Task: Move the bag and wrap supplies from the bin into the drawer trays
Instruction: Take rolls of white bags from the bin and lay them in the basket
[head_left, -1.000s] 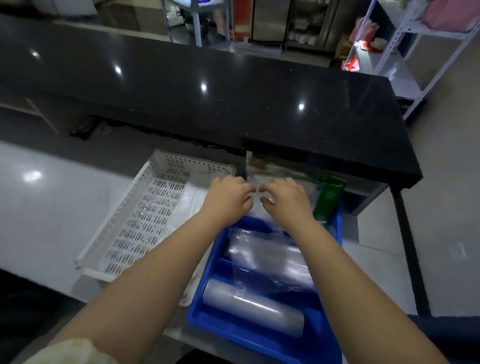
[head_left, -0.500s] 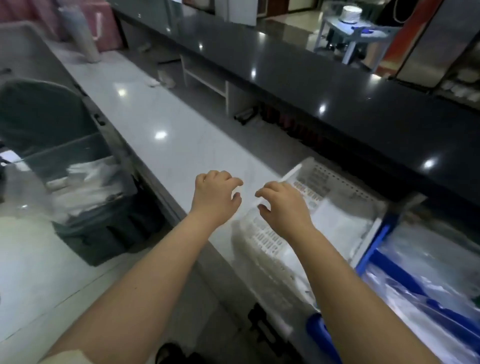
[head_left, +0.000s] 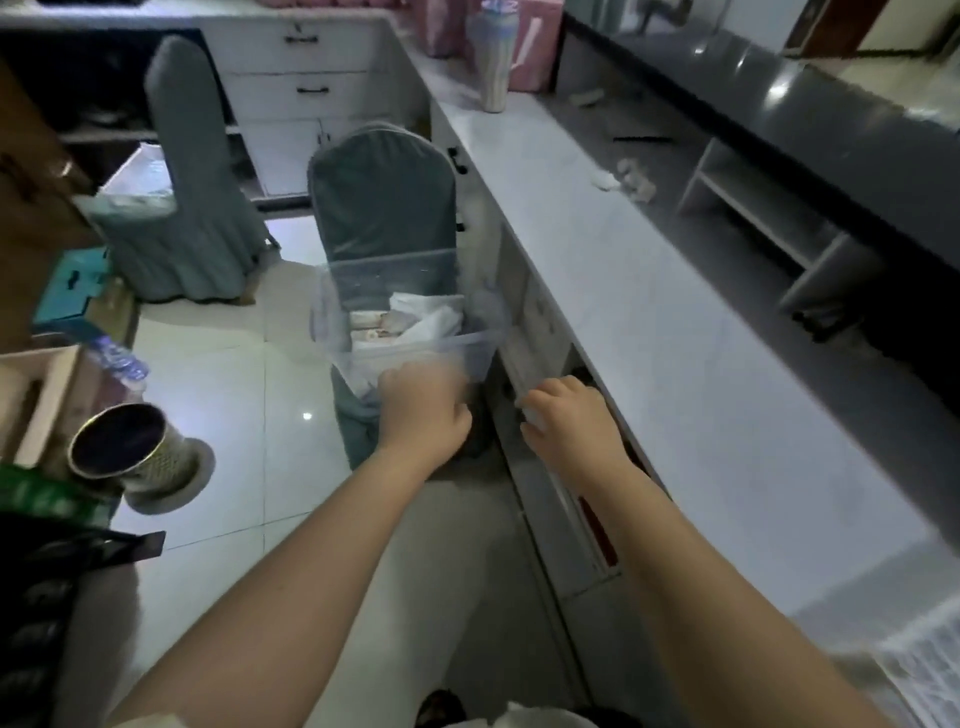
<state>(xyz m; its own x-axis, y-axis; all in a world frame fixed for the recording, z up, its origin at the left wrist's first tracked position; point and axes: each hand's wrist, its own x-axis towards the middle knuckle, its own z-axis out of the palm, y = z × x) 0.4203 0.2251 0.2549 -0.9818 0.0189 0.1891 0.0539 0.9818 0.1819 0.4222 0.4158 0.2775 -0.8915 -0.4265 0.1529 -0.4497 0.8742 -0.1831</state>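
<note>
a clear plastic bin (head_left: 415, 332), holding white bags and wrap supplies (head_left: 415, 319), is being shown resting on the seat of a grey-covered chair (head_left: 382, 208), just beside the white counter (head_left: 649, 312). the left hand (head_left: 421, 410) is being held at the bin's near rim, fingers curled; whether the rim is gripped cannot be told. the right hand (head_left: 569, 421) is being held loosely curled, empty, beside the counter edge. a corner of the white perforated tray (head_left: 919, 670) is being shown at lower right.
</note>
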